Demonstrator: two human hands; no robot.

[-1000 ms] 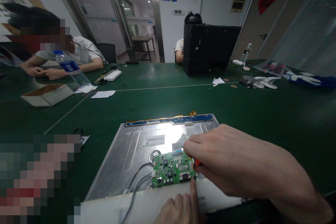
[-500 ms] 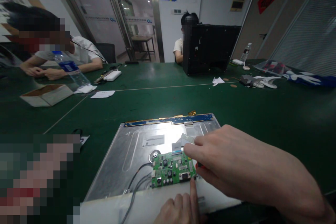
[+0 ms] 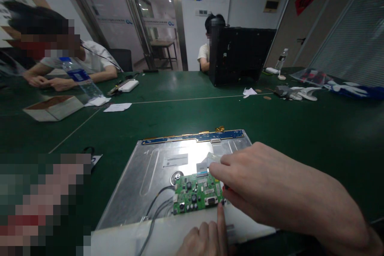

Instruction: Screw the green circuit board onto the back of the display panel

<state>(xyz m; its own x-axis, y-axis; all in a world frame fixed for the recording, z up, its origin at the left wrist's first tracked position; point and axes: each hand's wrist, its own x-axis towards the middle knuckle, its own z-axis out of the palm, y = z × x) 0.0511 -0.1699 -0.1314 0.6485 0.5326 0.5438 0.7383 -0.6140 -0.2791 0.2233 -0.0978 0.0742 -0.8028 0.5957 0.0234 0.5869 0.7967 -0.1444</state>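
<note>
Small green circuit board (image 3: 198,194): light, stiff, fragile; best held by edges. Right hand (image 3: 258,184) grip closed on red-handled tool (image 3: 224,187); left hand (image 3: 207,238) fingertip bracing, grip empty.

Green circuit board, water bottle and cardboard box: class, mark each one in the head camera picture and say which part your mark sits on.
green circuit board (image 3: 196,194), head view, middle of its component face.
water bottle (image 3: 78,76), head view, on its blue label.
cardboard box (image 3: 54,108), head view, on its open top.

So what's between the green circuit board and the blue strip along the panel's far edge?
In the head view, bare metal panel back with a white label and a flat ribbon cable lie between the green circuit board and the blue strip.
</note>
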